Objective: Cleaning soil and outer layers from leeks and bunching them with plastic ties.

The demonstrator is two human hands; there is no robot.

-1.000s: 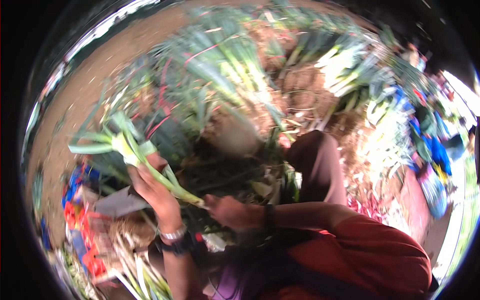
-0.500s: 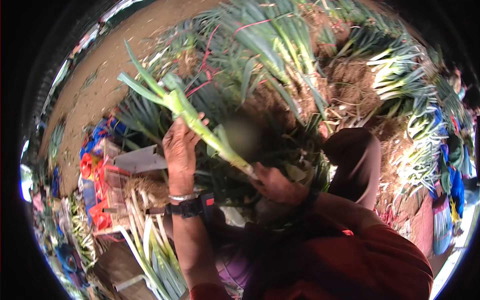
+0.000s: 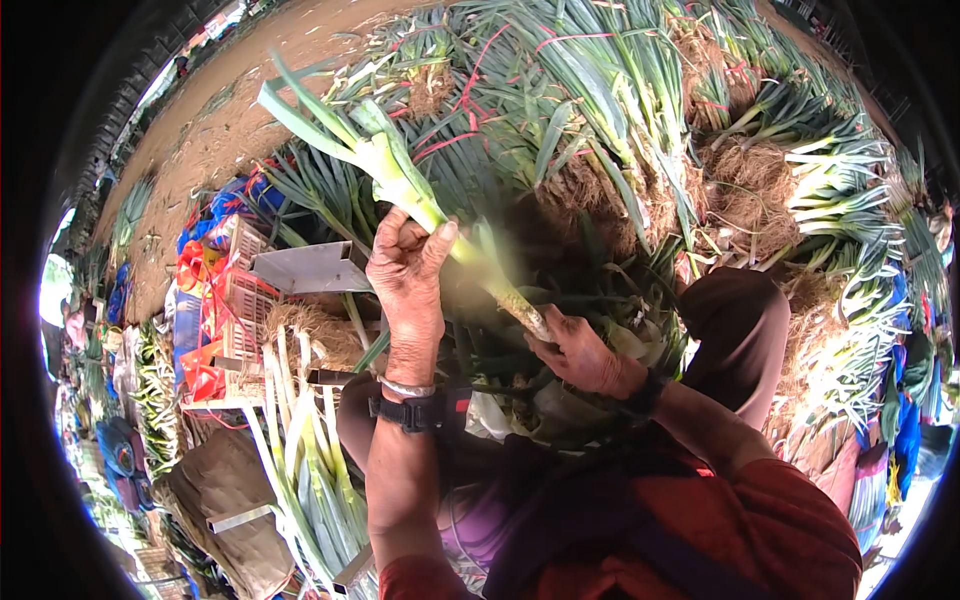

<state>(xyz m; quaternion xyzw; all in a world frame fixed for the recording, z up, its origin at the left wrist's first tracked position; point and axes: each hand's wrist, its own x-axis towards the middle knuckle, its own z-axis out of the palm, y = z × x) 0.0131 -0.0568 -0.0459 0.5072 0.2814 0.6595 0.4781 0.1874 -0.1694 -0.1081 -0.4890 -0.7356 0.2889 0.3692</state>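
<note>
**Pale-green leek with a white stalk and bluish-green cut leaves slanted between the left grip and the right grip**

The left grip is closed on the leek's stalk, thumb on one side and fingers on the other. From it the leafy end rises up and to the left, its leaves fanning apart. The stalk slopes down to the right grip, whose thumb and fingers are drawn together at the root end; those fingers partly hide the tip. The stretch of stalk between the two grips is blurred.

Just below the left grip, a shiny silver-coloured metal bangle and a black strapped wristwatch circle the wrist. A dark wristband sits behind the right grip.

To the left of the left grip are a flat grey metal plate and, farther out, a pale slatted plastic crate with crumpled orange-red plastic sheeting over it. Below and left of that grip lies a bunch of long white-stemmed leeks.

Beyond both grips spread green leek bundles tied with thin pinkish-red string. Right of the right grip is a knee in dark brown cloth, and past it a long row of white-and-green leeks.
</note>
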